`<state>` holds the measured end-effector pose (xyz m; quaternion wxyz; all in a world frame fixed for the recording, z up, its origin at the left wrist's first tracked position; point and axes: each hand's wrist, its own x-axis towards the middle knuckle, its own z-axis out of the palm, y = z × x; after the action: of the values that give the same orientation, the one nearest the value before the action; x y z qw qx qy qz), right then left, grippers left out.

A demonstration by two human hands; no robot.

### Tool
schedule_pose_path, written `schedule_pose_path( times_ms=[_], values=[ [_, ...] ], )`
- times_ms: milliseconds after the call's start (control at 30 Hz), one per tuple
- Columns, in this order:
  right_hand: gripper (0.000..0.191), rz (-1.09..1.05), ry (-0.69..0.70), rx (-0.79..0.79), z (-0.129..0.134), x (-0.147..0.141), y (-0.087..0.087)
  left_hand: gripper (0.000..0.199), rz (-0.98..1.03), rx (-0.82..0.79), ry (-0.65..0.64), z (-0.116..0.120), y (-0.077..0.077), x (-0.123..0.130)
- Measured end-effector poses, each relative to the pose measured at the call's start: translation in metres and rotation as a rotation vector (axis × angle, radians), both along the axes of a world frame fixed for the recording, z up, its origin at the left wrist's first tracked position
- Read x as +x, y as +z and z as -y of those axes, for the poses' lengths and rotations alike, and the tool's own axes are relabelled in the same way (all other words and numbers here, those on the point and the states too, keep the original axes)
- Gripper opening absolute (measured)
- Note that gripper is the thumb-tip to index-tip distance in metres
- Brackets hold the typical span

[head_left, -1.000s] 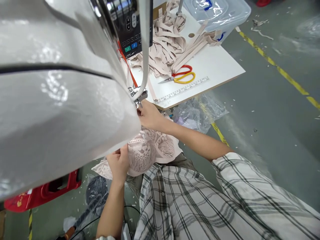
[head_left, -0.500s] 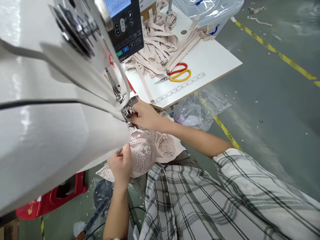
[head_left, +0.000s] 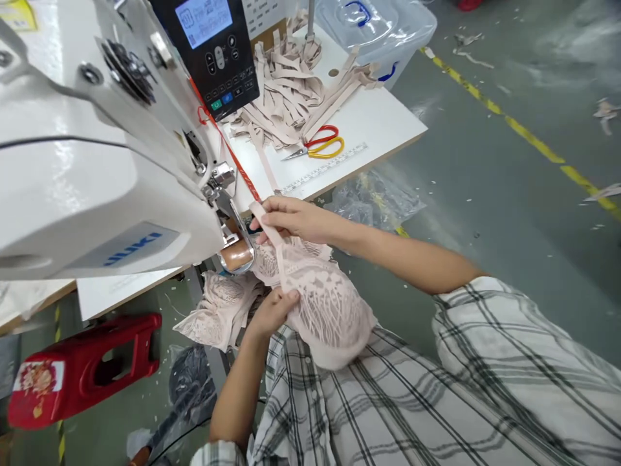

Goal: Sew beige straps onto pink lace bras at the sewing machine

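Observation:
A pale pink lace bra (head_left: 330,304) is drawn out toward my body, with one moulded cup facing up. At the edge of that cup, my left hand (head_left: 273,312) pinches the fabric between thumb and fingers. Higher up, my right hand (head_left: 286,219) grips the strap (head_left: 266,225), whose end sticks out past the fingers. Just left of my hands is the white sewing machine (head_left: 140,213); its presser foot (head_left: 229,239) sits over a metal arm, apart from the strap. More lace bra pieces (head_left: 218,307) hang below the machine.
On the white table (head_left: 388,120) lie scissors (head_left: 323,144), a printed ruler (head_left: 325,169) and a heap of beige straps (head_left: 286,90). A control panel (head_left: 211,58) stands behind the machine. A clear plastic box (head_left: 378,26) is beyond, and a red stool (head_left: 87,369) is lower left.
Both hands have moved away from the needle area, bringing the bra toward my body. The strap now shows in my right hand. The view has shifted, revealing more of the machine's front.

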<state>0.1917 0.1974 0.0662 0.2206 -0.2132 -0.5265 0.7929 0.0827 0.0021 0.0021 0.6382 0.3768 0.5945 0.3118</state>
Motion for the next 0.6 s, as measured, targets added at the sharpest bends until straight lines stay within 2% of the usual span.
schedule_pose_path(
  times_ms=[33,100,200,267,333,433,600],
  values=[
    [0.007,-0.002,-0.068,-0.171,-0.001,0.011,-0.009,0.073,-0.035,0.008,-0.052,0.001,-0.007,0.001],
    [0.009,0.016,-0.325,-0.406,-0.008,0.032,-0.033,0.066,-0.121,0.021,-0.071,0.003,-0.016,-0.011],
    [0.021,0.027,-0.703,-0.473,-0.027,0.068,-0.073,0.053,-0.321,0.023,-0.03,0.015,-0.015,-0.052],
    [0.025,0.02,-0.915,-0.449,-0.043,0.094,-0.089,0.047,-0.443,-0.009,0.0,0.027,-0.011,-0.08],
    [0.029,0.02,-1.102,-0.425,-0.058,0.118,-0.094,0.043,-0.552,-0.049,0.037,0.036,-0.008,-0.103],
    [0.03,0.027,-1.28,-0.385,-0.076,0.142,-0.087,0.038,-0.678,-0.091,0.097,0.038,-0.008,-0.125],
    [0.025,0.055,-1.363,-0.291,-0.084,0.144,-0.068,0.032,-0.712,-0.12,0.163,0.032,-0.01,-0.153]
  ],
)
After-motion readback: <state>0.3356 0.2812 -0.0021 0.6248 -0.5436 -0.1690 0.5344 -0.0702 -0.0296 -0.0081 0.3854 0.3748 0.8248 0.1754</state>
